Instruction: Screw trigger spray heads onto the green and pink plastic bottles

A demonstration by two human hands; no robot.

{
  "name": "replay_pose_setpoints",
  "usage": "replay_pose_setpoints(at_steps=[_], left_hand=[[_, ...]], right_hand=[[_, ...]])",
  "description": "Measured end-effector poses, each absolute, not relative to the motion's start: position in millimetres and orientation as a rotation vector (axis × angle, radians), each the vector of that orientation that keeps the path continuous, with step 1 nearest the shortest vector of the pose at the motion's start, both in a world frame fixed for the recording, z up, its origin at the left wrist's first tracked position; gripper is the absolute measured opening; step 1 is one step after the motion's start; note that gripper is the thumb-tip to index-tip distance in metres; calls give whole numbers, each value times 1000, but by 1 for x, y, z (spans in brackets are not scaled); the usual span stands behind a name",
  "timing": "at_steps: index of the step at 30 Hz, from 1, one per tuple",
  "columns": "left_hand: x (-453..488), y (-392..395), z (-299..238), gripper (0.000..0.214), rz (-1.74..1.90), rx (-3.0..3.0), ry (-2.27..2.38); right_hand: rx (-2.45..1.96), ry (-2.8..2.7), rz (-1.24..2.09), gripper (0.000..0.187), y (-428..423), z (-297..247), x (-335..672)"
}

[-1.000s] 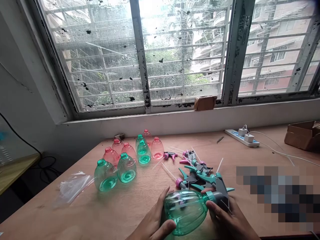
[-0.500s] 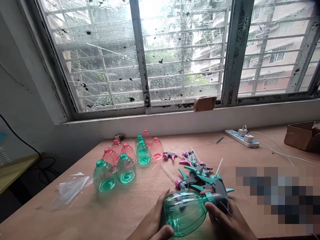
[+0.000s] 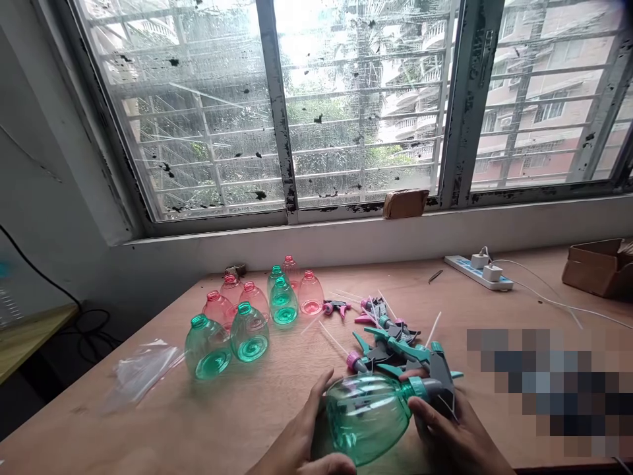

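Note:
A clear green plastic bottle (image 3: 368,415) lies on its side between my hands, its neck toward the right. A grey and teal trigger spray head (image 3: 438,379) sits at the bottle's mouth, its teal collar around the neck. My left hand (image 3: 301,432) cups the bottle's base, thumb at the near side and fingers at the far side. My right hand (image 3: 448,425) is closed around the spray head, with the thumb at the collar. Just beyond the bottle lies a pile of loose trigger spray heads (image 3: 395,340) in teal, pink and grey, with white tubes.
Several green bottles (image 3: 250,336) and pink bottles (image 3: 310,293) stand upright at the left back of the wooden table (image 3: 148,435). Clear plastic bags (image 3: 143,373) lie left of them. A power strip (image 3: 477,272) and a cardboard box (image 3: 593,270) are at the right back.
My left thumb has slid down and toward the right along the bottle's near side. The bottle and spray head have tilted slightly; my right hand stays at the collar.

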State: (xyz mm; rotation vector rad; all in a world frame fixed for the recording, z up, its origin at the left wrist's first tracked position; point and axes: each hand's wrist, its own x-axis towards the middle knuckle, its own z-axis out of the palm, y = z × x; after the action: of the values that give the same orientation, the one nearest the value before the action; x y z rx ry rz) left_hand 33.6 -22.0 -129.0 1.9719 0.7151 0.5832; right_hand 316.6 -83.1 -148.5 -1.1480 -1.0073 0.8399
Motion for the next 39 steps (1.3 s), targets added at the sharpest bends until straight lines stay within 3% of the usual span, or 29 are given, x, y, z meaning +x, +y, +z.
replay_pose_setpoints(at_steps=[3, 7, 9, 12, 14, 19, 25, 27, 31, 33, 39], left_hand=[[33, -10, -149, 128, 527, 2012, 750], [34, -9, -149, 134, 516, 2061, 773], [34, -15, -137, 124, 532, 2039, 718], [34, -26, -121, 90, 570, 1979, 697], [33, -27, -120, 86, 575, 1976, 710], [31, -11, -147, 129, 564, 1987, 681], [28, -3, -154, 130, 509, 2052, 618], [28, -7, -147, 124, 526, 2076, 584], [29, -19, -131, 88, 551, 2052, 631], [31, -21, -128, 83, 555, 2012, 683], [34, -9, -145, 129, 505, 1992, 682]], right_hand=[[-1133, -1021, 813, 50, -83, -150, 317], [-1115, -1017, 828, 48, -82, -152, 316], [-1101, -997, 848, 49, -82, -153, 315], [-1058, -991, 868, 46, -82, -155, 316], [-1045, -1006, 873, 43, -81, -155, 317], [-1056, -1000, 858, 40, -82, -157, 318], [-1090, -996, 859, 44, -82, -158, 317], [-1083, -1001, 858, 43, -82, -158, 318], [-1102, -1026, 804, 44, -81, -157, 319], [-1107, -1036, 821, 45, -82, -157, 319], [-1087, -1042, 847, 42, -82, -158, 320]])
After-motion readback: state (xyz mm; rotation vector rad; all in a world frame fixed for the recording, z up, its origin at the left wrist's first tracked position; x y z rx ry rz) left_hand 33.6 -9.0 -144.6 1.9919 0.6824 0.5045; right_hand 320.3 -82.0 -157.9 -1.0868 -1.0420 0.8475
